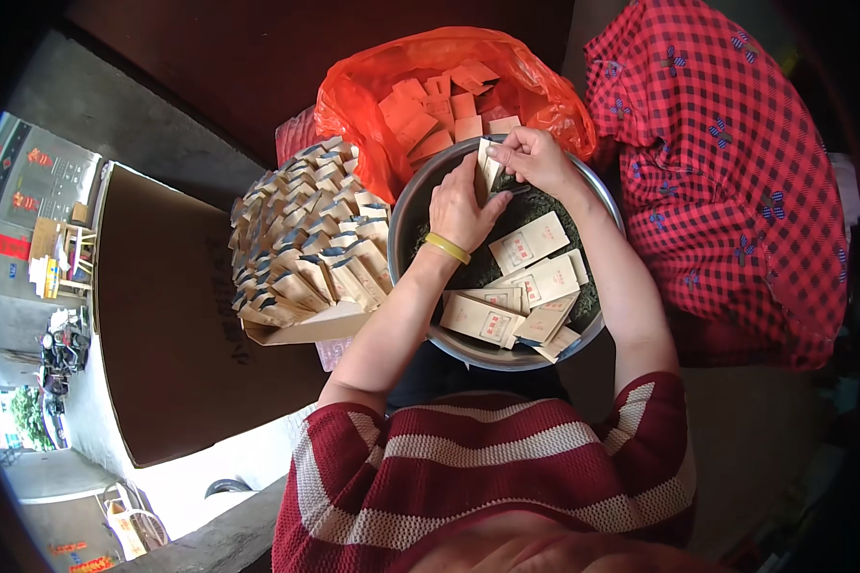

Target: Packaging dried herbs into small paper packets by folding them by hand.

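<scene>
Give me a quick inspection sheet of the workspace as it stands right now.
Surface: large brown cardboard sheet on the left; the rest is hidden.
Job's things: metal bowl with dark loose leaves and several flat paper packets; both hands hold one packet over it.
Clutter: box of stacked folded packets left of the bowl; red plastic bag of empty packets behind it.
Grippers: left hand and right hand both pinch the held packet.
Cables: nothing seen.
Surroundings: red checked cloth on the right; street and a parked motorbike at far left.
</scene>
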Demonstrator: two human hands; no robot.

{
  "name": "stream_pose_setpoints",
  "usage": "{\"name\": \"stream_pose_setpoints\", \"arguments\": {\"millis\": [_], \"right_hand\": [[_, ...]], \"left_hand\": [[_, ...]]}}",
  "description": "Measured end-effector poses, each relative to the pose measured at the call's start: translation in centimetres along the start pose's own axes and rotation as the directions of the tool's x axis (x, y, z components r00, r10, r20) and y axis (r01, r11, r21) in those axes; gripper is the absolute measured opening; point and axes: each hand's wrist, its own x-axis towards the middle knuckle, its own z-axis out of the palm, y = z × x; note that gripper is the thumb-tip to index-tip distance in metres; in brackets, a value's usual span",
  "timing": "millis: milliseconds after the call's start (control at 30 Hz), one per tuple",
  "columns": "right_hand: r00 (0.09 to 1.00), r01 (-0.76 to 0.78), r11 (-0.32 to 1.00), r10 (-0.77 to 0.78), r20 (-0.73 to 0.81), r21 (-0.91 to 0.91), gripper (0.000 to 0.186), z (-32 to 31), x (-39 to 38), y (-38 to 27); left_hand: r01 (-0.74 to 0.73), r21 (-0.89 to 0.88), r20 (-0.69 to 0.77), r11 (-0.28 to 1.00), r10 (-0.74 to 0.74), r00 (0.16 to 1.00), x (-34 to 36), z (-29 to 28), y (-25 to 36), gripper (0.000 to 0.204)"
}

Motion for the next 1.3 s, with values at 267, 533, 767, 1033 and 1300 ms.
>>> {"name": "stream_pose_setpoints", "arguments": {"millis": [267,533,767,1033,1300], "right_hand": [[0.985,0.151,0.986,-0.157,0.07,0.073,0.019,-0.6,0.1,-0.7],[0.913,0.403,0.884,-0.406,0.038,-0.235,0.028,-0.3,-0.6,-0.8],[0.934,0.357,0.865,-0.342,0.105,-0.354,0.02,-0.7,-1.1,-1.7],[0.953,0.302,0.927,-0.284,0.111,-0.222,0.018,-1.6,-0.4,0.0],[0.996,0.045,0.803,-0.079,-0.031,-0.594,0.022,-1.2,-0.2,0.7]], "left_hand": [[0.066,-0.299,-0.029,0.952,-0.078,0.996,0.4,0.6,-1.3,0.061],[0.024,-0.243,-0.046,0.97,-0.036,0.998,0.6,0.6,-1.8,0.067],[-0.019,-0.107,-0.025,0.994,0.016,1.0,1.1,0.1,-1.4,0.071],[-0.059,-0.144,-0.054,0.988,0.052,0.997,2.0,0.1,-1.5,0.064],[0.051,-0.225,-0.17,0.973,-0.091,0.981,2.4,0.0,-2.3,0.057]]}}
